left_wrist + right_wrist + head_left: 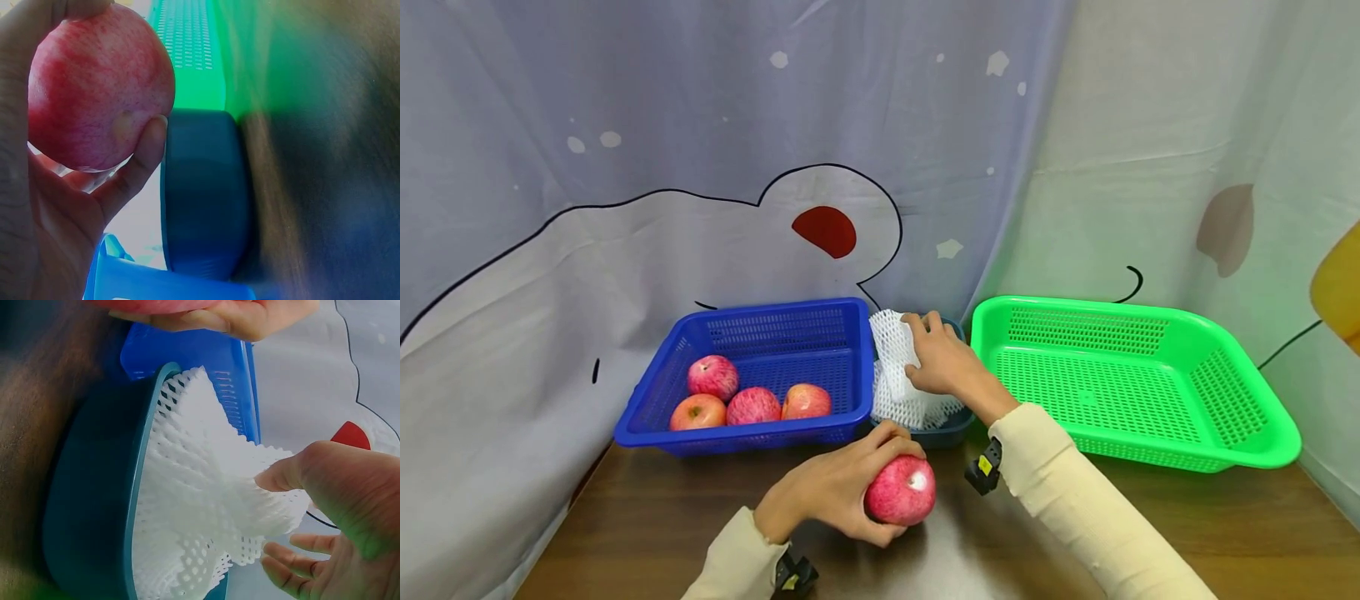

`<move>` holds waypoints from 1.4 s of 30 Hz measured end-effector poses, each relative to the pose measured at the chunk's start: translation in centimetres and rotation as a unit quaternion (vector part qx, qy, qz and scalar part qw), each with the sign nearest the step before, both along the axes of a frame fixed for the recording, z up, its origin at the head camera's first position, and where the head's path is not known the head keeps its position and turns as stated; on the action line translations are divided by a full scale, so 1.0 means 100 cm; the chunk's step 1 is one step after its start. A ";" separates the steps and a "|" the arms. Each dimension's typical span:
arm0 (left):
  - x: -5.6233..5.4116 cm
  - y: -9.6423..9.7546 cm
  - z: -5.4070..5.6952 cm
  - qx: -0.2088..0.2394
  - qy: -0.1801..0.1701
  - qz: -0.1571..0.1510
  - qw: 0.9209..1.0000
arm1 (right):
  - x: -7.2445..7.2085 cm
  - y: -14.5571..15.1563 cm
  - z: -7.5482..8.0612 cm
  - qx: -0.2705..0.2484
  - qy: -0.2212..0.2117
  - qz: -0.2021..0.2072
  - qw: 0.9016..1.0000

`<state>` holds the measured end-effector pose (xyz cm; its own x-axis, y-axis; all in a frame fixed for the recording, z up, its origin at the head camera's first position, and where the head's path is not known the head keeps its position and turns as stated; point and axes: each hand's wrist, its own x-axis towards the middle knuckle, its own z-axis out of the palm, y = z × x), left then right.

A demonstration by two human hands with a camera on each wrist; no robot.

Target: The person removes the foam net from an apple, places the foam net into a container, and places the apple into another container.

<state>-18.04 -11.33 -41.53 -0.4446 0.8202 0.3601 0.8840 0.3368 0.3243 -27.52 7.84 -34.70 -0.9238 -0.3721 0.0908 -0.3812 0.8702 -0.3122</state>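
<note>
My left hand point(853, 483) grips a red apple point(901, 490) above the table, its fingers curled over the top and thumb below. In the left wrist view the apple point(100, 87) fills the palm, with a thumb or fingertip against its lower side. My right hand point(943, 358) is at a teal bin point(951, 435) stacked with white foam net sleeves point(898, 367). The right wrist view has the right thumb point(284, 475) over the sleeves point(206, 475) and the other fingers apart from it, beside the sleeves' lower edge.
A blue basket point(745, 312) holding several apples point(752, 407) stands left of the teal bin. To the right is a green basket point(1097, 392). The baskets stand on a brown wooden table point(647, 508), backed by a printed curtain point(700, 125).
</note>
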 end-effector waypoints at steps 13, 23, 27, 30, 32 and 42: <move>-0.001 0.001 0.000 -0.014 -0.014 0.002 1.000 | -0.007 -0.003 -0.004 0.098 -0.054 0.017 0.994; -0.005 0.002 -0.002 -0.008 -0.015 -0.004 1.000 | -0.011 -0.008 -0.011 0.158 -0.165 0.022 0.973; -0.006 0.003 -0.002 -0.005 -0.012 -0.005 1.000 | -0.011 -0.012 -0.012 0.169 -0.166 0.010 0.972; -0.006 0.002 -0.002 -0.004 -0.010 -0.003 1.000 | -0.013 -0.014 -0.012 0.181 -0.168 0.000 0.969; -0.006 0.002 -0.001 -0.004 -0.013 -0.001 1.000 | -0.014 -0.014 -0.011 0.185 -0.173 -0.006 0.967; -0.007 -0.002 -0.001 -0.008 0.016 0.017 1.000 | -0.023 -0.008 -0.009 0.182 -0.191 0.003 0.964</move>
